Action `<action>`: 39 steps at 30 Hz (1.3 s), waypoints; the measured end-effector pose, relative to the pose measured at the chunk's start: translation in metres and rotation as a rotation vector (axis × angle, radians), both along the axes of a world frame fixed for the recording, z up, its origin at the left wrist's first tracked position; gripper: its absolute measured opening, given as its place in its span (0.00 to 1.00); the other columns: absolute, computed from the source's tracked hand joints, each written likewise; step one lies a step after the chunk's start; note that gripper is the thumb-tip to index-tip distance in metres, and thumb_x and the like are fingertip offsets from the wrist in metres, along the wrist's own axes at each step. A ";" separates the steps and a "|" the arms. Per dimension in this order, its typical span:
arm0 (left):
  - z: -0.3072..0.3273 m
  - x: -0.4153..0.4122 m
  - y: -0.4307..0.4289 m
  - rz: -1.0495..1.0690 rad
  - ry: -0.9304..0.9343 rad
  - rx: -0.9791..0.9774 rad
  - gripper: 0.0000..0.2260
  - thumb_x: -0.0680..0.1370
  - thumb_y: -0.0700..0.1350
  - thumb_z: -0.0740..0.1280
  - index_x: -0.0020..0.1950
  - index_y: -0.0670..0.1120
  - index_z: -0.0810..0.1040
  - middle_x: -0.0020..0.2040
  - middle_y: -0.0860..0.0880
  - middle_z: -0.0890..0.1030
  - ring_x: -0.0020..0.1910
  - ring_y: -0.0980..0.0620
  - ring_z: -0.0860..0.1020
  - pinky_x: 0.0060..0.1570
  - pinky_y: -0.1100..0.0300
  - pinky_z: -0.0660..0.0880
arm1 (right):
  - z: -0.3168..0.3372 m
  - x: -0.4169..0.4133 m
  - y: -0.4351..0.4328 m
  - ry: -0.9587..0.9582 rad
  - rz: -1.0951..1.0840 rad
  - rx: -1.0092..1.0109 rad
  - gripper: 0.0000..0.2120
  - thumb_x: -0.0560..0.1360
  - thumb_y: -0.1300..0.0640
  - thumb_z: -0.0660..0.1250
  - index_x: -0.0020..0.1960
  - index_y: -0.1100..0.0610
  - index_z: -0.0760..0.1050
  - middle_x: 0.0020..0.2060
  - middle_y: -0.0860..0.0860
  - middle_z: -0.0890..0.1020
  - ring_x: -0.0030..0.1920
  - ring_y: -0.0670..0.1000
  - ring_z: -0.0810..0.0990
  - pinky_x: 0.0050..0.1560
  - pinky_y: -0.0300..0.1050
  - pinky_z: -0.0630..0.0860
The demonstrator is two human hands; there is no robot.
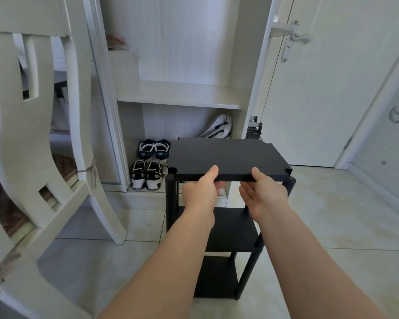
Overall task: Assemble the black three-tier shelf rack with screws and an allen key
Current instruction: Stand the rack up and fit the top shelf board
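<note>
We see both hands at the near edge of the black top shelf board [226, 157]. The left hand [202, 192] pinches that edge with the thumb lying on the upper face and the fingers tucked underneath. The right hand [263, 194] grips it the same way just beside the left, thumb on top and fingers curled below, palm turned inward. Both forearms reach forward from the bottom of the view.

The board is held roughly level over the top of the black rack, with rounded notches cut into its corners. The near-left post [172, 189] rises just below the board's near-left notch, and the near-right post [291, 183] stands by the near-right notch. We cannot tell whether the board is seated on the posts or only held over them. Beneath it we see the middle shelf [233, 229] and lower still the bottom shelf [217, 275], both fixed between the posts. The rack stands upright on the pale tiled floor [332, 226].

Behind the rack an open white wardrobe [180, 97] holds two pairs of sneakers [151, 162] on its bottom ledge, with a white bag [219, 127] further right. A small dumbbell [253, 127] sits beside the wardrobe's edge. A white door [320, 88] with a metal handle [295, 38] is to the right, and a white chair [44, 134] fills the left.
</note>
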State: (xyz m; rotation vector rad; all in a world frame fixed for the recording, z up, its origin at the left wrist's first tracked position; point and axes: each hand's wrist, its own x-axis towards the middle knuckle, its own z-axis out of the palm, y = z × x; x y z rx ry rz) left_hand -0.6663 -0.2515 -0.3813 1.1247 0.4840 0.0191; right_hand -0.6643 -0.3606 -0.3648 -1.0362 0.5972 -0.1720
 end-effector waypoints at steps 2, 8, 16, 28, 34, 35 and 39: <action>-0.001 0.002 0.001 -0.011 0.020 0.007 0.19 0.76 0.55 0.73 0.61 0.46 0.76 0.45 0.50 0.86 0.39 0.56 0.80 0.41 0.61 0.74 | -0.001 0.000 0.000 0.010 -0.007 -0.009 0.07 0.80 0.58 0.71 0.55 0.57 0.76 0.53 0.57 0.83 0.47 0.52 0.84 0.37 0.42 0.79; -0.001 0.006 0.004 0.016 0.120 0.030 0.25 0.77 0.61 0.68 0.65 0.45 0.75 0.42 0.50 0.85 0.34 0.56 0.76 0.31 0.64 0.72 | -0.005 0.000 -0.002 0.050 -0.005 -0.034 0.06 0.79 0.56 0.70 0.50 0.56 0.74 0.49 0.56 0.84 0.45 0.51 0.84 0.36 0.43 0.79; -0.012 0.009 0.004 0.064 0.110 0.048 0.24 0.76 0.60 0.69 0.65 0.45 0.74 0.48 0.49 0.84 0.40 0.55 0.79 0.38 0.62 0.72 | -0.009 0.002 -0.005 0.083 -0.021 -0.083 0.09 0.80 0.50 0.68 0.48 0.55 0.74 0.43 0.55 0.85 0.39 0.50 0.86 0.31 0.41 0.78; -0.005 0.016 -0.002 0.115 0.081 0.075 0.23 0.75 0.61 0.69 0.61 0.46 0.73 0.41 0.50 0.84 0.44 0.52 0.78 0.40 0.57 0.71 | -0.001 0.013 -0.009 0.059 -0.024 -0.130 0.10 0.78 0.50 0.70 0.49 0.58 0.76 0.38 0.55 0.86 0.29 0.47 0.85 0.30 0.39 0.80; -0.006 0.017 -0.004 0.106 0.039 0.072 0.19 0.76 0.62 0.69 0.53 0.47 0.74 0.41 0.51 0.84 0.39 0.54 0.76 0.36 0.60 0.69 | -0.001 0.015 -0.011 0.015 0.018 -0.138 0.10 0.79 0.50 0.70 0.50 0.57 0.75 0.41 0.55 0.86 0.32 0.48 0.85 0.30 0.39 0.79; -0.006 0.016 -0.004 0.102 0.036 0.067 0.18 0.76 0.62 0.69 0.52 0.48 0.74 0.39 0.52 0.84 0.38 0.55 0.76 0.37 0.59 0.70 | -0.002 0.015 -0.013 0.016 0.029 -0.143 0.10 0.79 0.50 0.70 0.51 0.57 0.75 0.41 0.55 0.86 0.32 0.48 0.85 0.30 0.39 0.79; -0.006 0.015 -0.003 0.097 0.031 0.052 0.20 0.75 0.62 0.69 0.54 0.47 0.74 0.36 0.53 0.83 0.39 0.54 0.77 0.41 0.57 0.71 | -0.004 0.018 -0.015 0.014 0.069 -0.117 0.11 0.79 0.48 0.69 0.53 0.56 0.76 0.38 0.55 0.87 0.31 0.48 0.86 0.30 0.40 0.80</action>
